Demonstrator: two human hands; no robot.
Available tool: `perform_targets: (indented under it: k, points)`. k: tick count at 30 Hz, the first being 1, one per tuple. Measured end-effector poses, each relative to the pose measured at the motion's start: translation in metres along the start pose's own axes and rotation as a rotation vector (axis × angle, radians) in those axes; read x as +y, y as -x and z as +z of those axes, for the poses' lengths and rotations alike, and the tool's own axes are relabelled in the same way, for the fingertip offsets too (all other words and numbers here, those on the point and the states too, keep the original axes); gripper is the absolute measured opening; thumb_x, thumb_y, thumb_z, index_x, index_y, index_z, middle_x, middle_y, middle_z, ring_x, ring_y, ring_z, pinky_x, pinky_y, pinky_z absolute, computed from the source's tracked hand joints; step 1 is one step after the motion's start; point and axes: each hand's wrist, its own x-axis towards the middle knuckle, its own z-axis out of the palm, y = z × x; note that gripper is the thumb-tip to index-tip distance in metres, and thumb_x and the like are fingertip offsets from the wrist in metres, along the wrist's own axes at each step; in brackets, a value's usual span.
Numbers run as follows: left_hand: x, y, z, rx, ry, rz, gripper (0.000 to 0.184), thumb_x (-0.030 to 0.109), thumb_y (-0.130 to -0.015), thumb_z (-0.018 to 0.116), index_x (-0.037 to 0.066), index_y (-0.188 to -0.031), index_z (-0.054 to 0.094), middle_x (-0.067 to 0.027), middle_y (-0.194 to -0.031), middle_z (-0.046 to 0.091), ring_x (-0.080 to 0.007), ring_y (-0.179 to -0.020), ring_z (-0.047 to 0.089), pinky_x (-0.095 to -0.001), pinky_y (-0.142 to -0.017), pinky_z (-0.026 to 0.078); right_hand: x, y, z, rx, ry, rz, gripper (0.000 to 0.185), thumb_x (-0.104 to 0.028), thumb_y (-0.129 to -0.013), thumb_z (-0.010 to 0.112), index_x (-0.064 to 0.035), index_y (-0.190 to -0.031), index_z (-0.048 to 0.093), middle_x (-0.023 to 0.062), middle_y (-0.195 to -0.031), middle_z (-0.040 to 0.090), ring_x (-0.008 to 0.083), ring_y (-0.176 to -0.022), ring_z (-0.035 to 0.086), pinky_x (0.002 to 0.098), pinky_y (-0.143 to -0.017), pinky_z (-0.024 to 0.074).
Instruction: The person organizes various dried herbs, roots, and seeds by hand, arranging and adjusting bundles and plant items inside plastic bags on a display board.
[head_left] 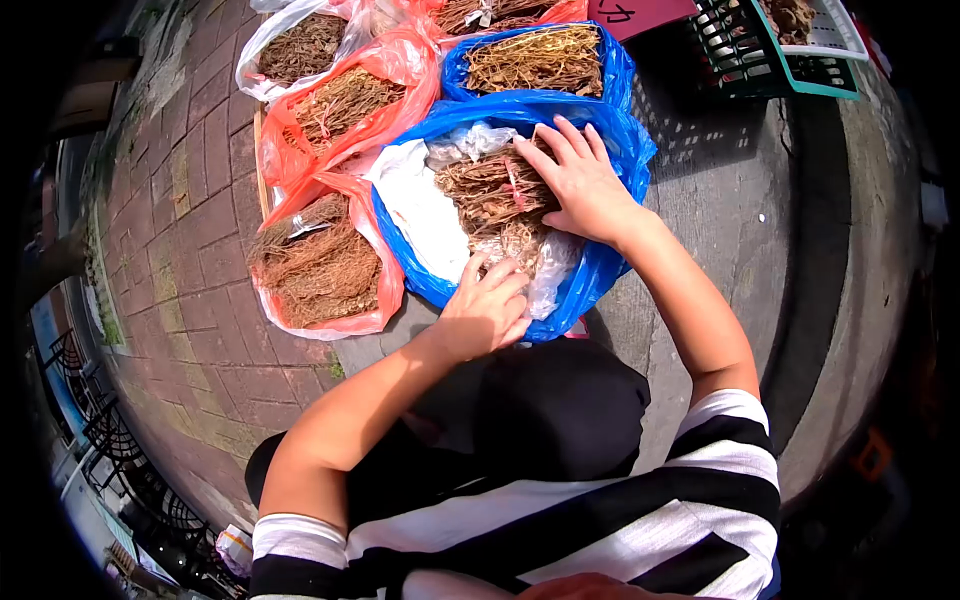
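Brown dried stems in a bundle (485, 190), with a pink tie round it, lie inside an open blue plastic bag (600, 285). My right hand (583, 185) rests on the bundle's right side, fingers spread. Near the bag's lower edge is my left hand (487, 308), its fingers bent and its fingertips by clear plastic (550, 275) and paler dried bits (512, 243); what they hold, if anything, is hidden. A white sheet or bag (418, 205) lines the blue bag's left side.
Red bags hold dried plants (345, 105) and fine brown roots (320, 265) at the left. Yellowish stems (535, 60) fill another blue bag behind. A green crate (735, 50) with small bottles stands at the upper right, on grey paving (700, 270).
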Motion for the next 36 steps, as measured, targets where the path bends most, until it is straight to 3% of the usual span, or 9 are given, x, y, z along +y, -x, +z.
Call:
perform_targets:
  k: [1, 5, 8, 14, 15, 18, 23, 30, 36]
  points:
    - [0.001, -0.001, -0.001, 0.008, 0.011, -0.014, 0.024, 0.028, -0.069, 0.072, 0.009, -0.083, 0.065, -0.0066, -0.109, 0.060, -0.0258, -0.115, 0.051, -0.0527, -0.102, 0.030, -0.005, 0.004, -0.013, 0.040, -0.105, 0.030, 0.091, -0.014, -0.064, 0.082, -0.0162, -0.143, 0.038, 0.0174, -0.145, 0.036, 0.0382, -0.140, 0.027, 0.0550, -0.113, 0.0225]
    - [0.000, -0.007, 0.005, 0.055, 0.132, 0.109, 0.020, 0.022, -0.068, 0.072, 0.008, -0.081, 0.064, -0.0080, -0.106, 0.061, -0.0277, -0.107, 0.054, -0.0462, -0.095, 0.039, -0.020, 0.026, -0.039, 0.175, -0.554, -0.134, 0.027, -0.003, -0.075, 0.067, -0.0021, -0.101, 0.061, 0.0140, -0.096, 0.062, 0.0335, -0.096, 0.059, 0.0408, -0.086, 0.0480]
    - [-0.003, -0.008, 0.010, -0.044, 0.271, 0.213, 0.022, 0.019, -0.070, 0.070, 0.007, -0.087, 0.063, -0.0091, -0.101, 0.063, -0.0272, -0.100, 0.058, -0.0413, -0.089, 0.045, -0.017, 0.065, -0.016, -0.207, -0.305, -0.051, 0.015, -0.012, -0.077, 0.068, -0.0038, -0.088, 0.062, 0.0123, -0.088, 0.064, 0.0318, -0.090, 0.062, 0.0390, -0.084, 0.0488]
    - [0.000, -0.011, -0.002, 0.046, 0.357, -0.173, 0.026, 0.015, -0.085, 0.064, 0.005, -0.108, 0.061, -0.0119, -0.099, 0.065, -0.0309, -0.094, 0.061, -0.0426, -0.089, 0.047, 0.003, 0.108, -0.017, -0.349, -0.218, 0.285, 0.011, -0.011, -0.079, 0.067, -0.0033, -0.085, 0.061, 0.0143, -0.086, 0.064, 0.0334, -0.085, 0.062, 0.0406, -0.079, 0.0495]
    - [-0.006, -0.014, 0.001, 0.094, 0.355, -0.201, 0.027, 0.012, -0.084, 0.064, 0.004, -0.109, 0.061, -0.0131, -0.103, 0.063, -0.0328, -0.096, 0.059, -0.0427, -0.088, 0.047, -0.002, 0.098, -0.019, -0.191, -0.338, 0.322, 0.009, -0.008, -0.080, 0.065, -0.0019, -0.085, 0.060, 0.0149, -0.085, 0.064, 0.0342, -0.084, 0.062, 0.0413, -0.076, 0.0498]
    - [-0.014, -0.029, 0.000, 0.176, 0.172, -0.213, 0.034, 0.011, -0.081, 0.067, 0.003, -0.112, 0.059, -0.0133, -0.111, 0.059, -0.0344, -0.102, 0.055, -0.0435, -0.087, 0.047, -0.008, 0.065, -0.009, 0.148, -0.360, 0.181, 0.007, -0.004, -0.078, 0.062, -0.0024, -0.085, 0.061, 0.0136, -0.083, 0.063, 0.0338, -0.086, 0.061, 0.0402, -0.077, 0.0498]
    - [0.003, -0.037, 0.011, -0.086, -0.041, -0.400, 0.063, 0.019, -0.071, 0.075, 0.006, -0.128, 0.050, -0.0123, -0.105, 0.055, -0.0281, -0.103, 0.052, -0.0431, -0.086, 0.037, 0.004, 0.035, 0.040, 0.066, -0.008, 0.065, 0.015, -0.006, -0.074, 0.063, -0.0069, -0.089, 0.062, 0.0083, -0.089, 0.062, 0.0260, -0.095, 0.056, 0.0379, -0.082, 0.0443]
    - [0.010, -0.039, 0.014, -0.171, -0.113, -0.372, 0.027, 0.013, -0.072, 0.069, 0.011, -0.098, 0.065, -0.0114, -0.112, 0.055, -0.0278, -0.110, 0.049, -0.0424, -0.089, 0.036, 0.016, 0.012, 0.022, -0.139, 0.089, 0.031, 0.038, -0.021, -0.061, 0.077, -0.0102, -0.093, 0.061, 0.0045, -0.095, 0.060, 0.0238, -0.100, 0.054, 0.0420, -0.083, 0.0420]
    - [0.016, -0.014, 0.019, 0.236, -0.151, -0.140, 0.028, 0.014, -0.076, 0.068, 0.014, -0.104, 0.065, -0.0159, -0.140, 0.043, -0.0330, -0.131, 0.039, -0.0492, -0.102, 0.032, 0.042, 0.006, -0.010, -0.097, -0.247, 0.045, 0.045, -0.022, -0.061, 0.078, -0.0027, -0.099, 0.064, 0.0136, -0.095, 0.062, 0.0333, -0.098, 0.057, 0.0404, -0.087, 0.0480]
